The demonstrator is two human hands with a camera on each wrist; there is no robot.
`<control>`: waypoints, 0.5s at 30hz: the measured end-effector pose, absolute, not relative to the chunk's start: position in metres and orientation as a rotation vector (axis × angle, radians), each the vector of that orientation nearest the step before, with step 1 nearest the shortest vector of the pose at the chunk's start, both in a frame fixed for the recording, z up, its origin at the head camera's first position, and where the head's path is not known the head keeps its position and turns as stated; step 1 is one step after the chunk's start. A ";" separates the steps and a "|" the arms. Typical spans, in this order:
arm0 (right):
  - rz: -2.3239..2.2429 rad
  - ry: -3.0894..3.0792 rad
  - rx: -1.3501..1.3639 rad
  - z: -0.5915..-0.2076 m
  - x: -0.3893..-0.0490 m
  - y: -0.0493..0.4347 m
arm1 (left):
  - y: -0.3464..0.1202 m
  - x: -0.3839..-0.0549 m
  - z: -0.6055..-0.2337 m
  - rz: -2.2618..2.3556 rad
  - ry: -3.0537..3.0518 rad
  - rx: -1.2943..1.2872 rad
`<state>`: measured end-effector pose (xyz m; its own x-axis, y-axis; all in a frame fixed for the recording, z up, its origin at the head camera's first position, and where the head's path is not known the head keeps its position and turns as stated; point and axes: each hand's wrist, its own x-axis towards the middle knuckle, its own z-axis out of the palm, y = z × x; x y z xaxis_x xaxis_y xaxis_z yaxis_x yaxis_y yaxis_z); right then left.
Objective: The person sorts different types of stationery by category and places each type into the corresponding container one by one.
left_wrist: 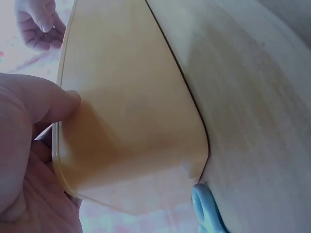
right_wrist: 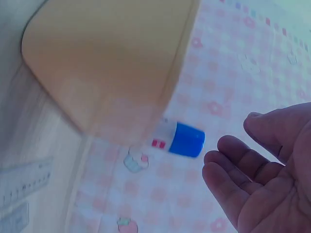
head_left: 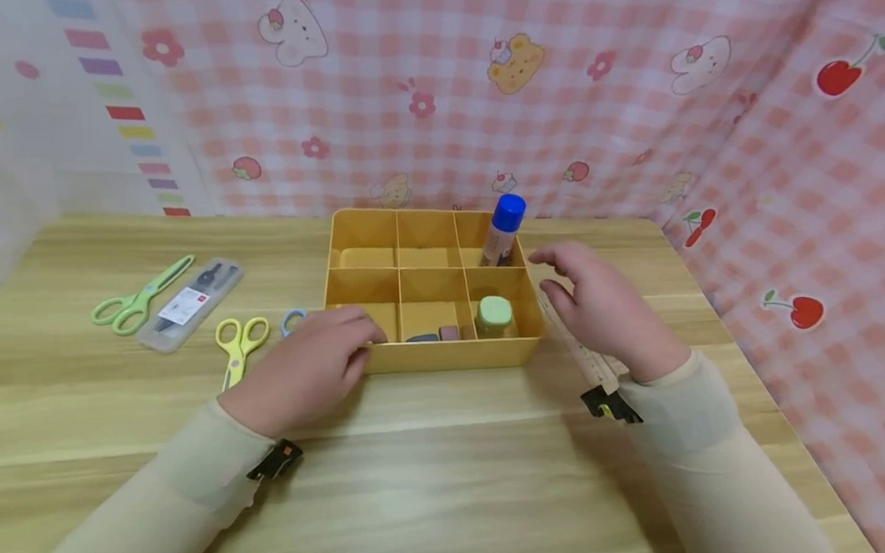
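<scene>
A yellow storage box with several compartments stands on the table. My left hand grips its near left rim; in the left wrist view the thumb presses the outer wall and the fingers go behind the rim. Beside the box's right side, my right hand is held with loosely bent fingers and nothing in them. A blue-capped glue stick leans in the back right compartment. The front right one holds a pale green rounded item. Two small blocks, one of them pinkish, lie in the front middle compartment, partly hidden.
Left of the box lie green scissors, a clear case with a compass and yellow scissors. A blue handle loop shows behind my left hand. Rulers lie under my right wrist. A checked cloth hangs behind.
</scene>
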<state>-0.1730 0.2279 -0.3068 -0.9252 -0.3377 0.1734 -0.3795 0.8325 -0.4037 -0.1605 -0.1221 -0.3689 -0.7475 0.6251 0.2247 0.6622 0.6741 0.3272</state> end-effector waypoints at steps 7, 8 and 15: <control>0.646 -2.914 0.467 -0.302 -0.171 0.244 | -0.131 -0.158 -0.367 -0.555 -2.760 -1.046; 0.641 -2.920 0.455 -0.302 -0.171 0.246 | -0.131 -0.158 -0.366 -0.547 -2.759 -1.043; 0.594 -3.053 0.353 -0.303 -0.171 0.259 | -0.130 -0.155 -0.365 -0.491 -2.762 -1.041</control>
<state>-0.1714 0.2586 -0.3026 -0.9745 -0.2176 0.0539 -0.2220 0.9027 -0.3687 -0.1550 -0.1305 -0.3649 -0.7483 0.6142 0.2507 0.6629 0.7058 0.2496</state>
